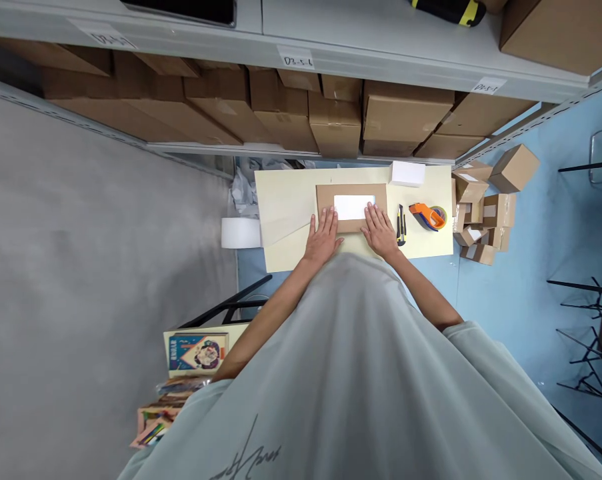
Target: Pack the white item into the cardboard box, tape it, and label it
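Note:
A flat brown cardboard box (351, 192) lies on the cream tabletop (291, 200) in front of me, with a white label (353, 208) on its upper face. My left hand (323, 235) rests flat at the box's lower left corner, fingertips close to the label's left edge. On the other side, my right hand (379, 230) lies spread over the lower right corner, its fingertips at the label's right edge. Just right of that hand is a black and yellow box cutter (401, 225). Farther right sits an orange tape dispenser (427, 217) with a roll of tape.
A white stack of labels (407, 173) stands at the table's back edge. A white roll (241, 233) is at the left edge. Shelves of cardboard boxes (335, 123) rise behind. Small boxes (483, 207) are piled right of the table. Books (198, 352) lie at lower left.

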Available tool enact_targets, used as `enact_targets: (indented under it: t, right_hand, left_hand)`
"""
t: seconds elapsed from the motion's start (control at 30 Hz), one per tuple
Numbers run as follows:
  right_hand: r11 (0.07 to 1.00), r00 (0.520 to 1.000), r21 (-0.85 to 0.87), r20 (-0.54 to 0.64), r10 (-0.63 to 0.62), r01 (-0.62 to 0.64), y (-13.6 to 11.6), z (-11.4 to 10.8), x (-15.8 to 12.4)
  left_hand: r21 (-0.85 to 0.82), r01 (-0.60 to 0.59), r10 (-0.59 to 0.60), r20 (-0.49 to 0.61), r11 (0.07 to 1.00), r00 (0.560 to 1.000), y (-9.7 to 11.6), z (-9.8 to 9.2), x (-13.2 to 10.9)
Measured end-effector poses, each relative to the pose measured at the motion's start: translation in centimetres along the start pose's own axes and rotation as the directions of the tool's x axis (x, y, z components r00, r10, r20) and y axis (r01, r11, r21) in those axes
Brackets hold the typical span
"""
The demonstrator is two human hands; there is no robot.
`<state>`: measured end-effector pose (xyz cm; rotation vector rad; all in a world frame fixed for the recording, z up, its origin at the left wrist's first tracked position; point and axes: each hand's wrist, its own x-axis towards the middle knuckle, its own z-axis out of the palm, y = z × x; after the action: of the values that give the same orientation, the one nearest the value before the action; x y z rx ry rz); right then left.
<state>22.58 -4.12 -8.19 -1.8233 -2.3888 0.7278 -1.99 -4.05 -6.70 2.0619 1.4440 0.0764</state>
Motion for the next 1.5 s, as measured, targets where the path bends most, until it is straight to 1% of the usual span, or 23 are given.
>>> enact_targets:
  t: [0.07, 0.1, 0.17, 0.2, 0.27, 0.33, 0.37, 0.43, 0.53, 0.77, 0.87, 1.03, 1.13, 1.23, 1.33, 1.4, 1.47, 1.5]
  right_hand:
    - [1.0, 1.0, -0.002, 0.001, 0.0, 0.0, -0.1, 0.1, 0.1]
    - [1.0, 1.0, -0.004, 0.003, 0.001, -0.001, -0.1, 0.1, 0.1]
    - [1.0, 1.0, -0.007, 0.007, 0.001, -0.001, -0.1, 0.0, 0.1]
    - [1.0, 1.0, -0.005, 0.007, 0.001, -0.001, -0.1, 0.0, 0.1]
    - [1.0, 1.0, 0.003, 0.005, 0.002, -0.002, -0.1, 0.0, 0.1]
    - [1.0, 1.0, 0.01, 0.004, 0.006, -0.006, -0.1, 0.0, 0.1]
    - [1.0, 1.0, 0.011, 0.005, 0.008, -0.008, -0.1, 0.1, 0.1]
    - [1.0, 1.0, 0.01, 0.01, 0.012, -0.012, -0.2, 0.1, 0.1]
    - [1.0, 1.0, 0.006, 0.012, 0.017, -0.017, -0.2, 0.1, 0.0]
    - [1.0, 1.0, 0.008, 0.011, 0.021, -0.021, -0.4, -0.2, 0.1]
    - [1.0, 1.0, -0.015, 0.017, 0.023, -0.022, -0.6, -0.3, 0.1]
    - [0.997, 1.0, -0.078, 0.019, 0.021, -0.019, -0.7, -0.3, 0.0]
    - [0.995, 0.999, -0.102, 0.024, 0.022, -0.02, -0.8, -0.3, 0.0]
    - [0.994, 0.999, -0.101, 0.027, 0.031, -0.028, -1.0, -0.4, 0.0]
    - [0.997, 0.999, -0.053, 0.022, 0.049, -0.048, -1.4, -0.9, 0.1]
    - [0.996, 0.997, 0.028, -0.009, 0.08, -0.079, -2.0, -1.5, 0.2]
    - [0.979, 0.992, 0.183, -0.069, 0.107, -0.093, -3.2, -2.6, 0.2]
    - [0.951, 0.989, 0.299, -0.1, 0.113, -0.079, -4.0, -3.3, 0.2]
  left_hand:
    - [-0.084, -0.015, 0.013, -0.029, 0.996, 1.0, 0.3, -0.6, 0.0]
    - [-0.154, -0.008, -0.001, -0.056, 0.988, 0.998, 0.5, -0.8, 0.0]
    - [-0.359, 0.039, -0.083, -0.109, 0.933, 0.991, 1.0, -1.3, -0.1]
    - [-0.478, 0.066, -0.139, -0.118, 0.876, 0.983, 1.3, -1.6, -0.2]
    - [-0.684, 0.095, -0.226, -0.105, 0.724, 0.969, 1.7, -2.0, -0.4]
    - [-0.799, 0.087, -0.265, -0.093, 0.595, 0.96, 2.2, -2.7, -0.7]
    - [-0.829, 0.08, -0.277, -0.094, 0.554, 0.956, 2.5, -3.0, -0.9]
    - [-0.861, 0.068, -0.291, -0.096, 0.505, 0.952, 3.0, -3.9, -1.3]
    - [-0.882, 0.064, -0.291, -0.085, 0.467, 0.953, 3.9, -5.4, -2.1]
    - [-0.882, 0.07, -0.278, -0.07, 0.466, 0.958, 5.2, -8.3, -3.7]
    - [-0.897, 0.065, -0.291, -0.072, 0.436, 0.954, 5.5, -9.2, -4.0]
    - [-0.938, 0.059, -0.335, -0.063, 0.341, 0.94, 6.0, -10.4, -4.5]
    - [-0.958, 0.044, -0.328, -0.054, 0.284, 0.943, 6.2, -11.1, -4.7]
    - [-0.966, 0.036, -0.328, -0.052, 0.256, 0.943, 6.1, -11.4, -4.6]
    - [-0.97, 0.033, -0.34, -0.052, 0.239, 0.939, 5.9, -11.4, -4.3]
    - [-0.977, 0.025, -0.339, -0.049, 0.211, 0.94, 5.8, -11.5, -4.1]
    - [-0.987, 0.029, -0.314, -0.022, 0.156, 0.949, 5.7, -11.6, -3.9]
    - [-0.992, 0.04, -0.294, 0.003, 0.118, 0.956, 5.7, -11.7, -3.8]
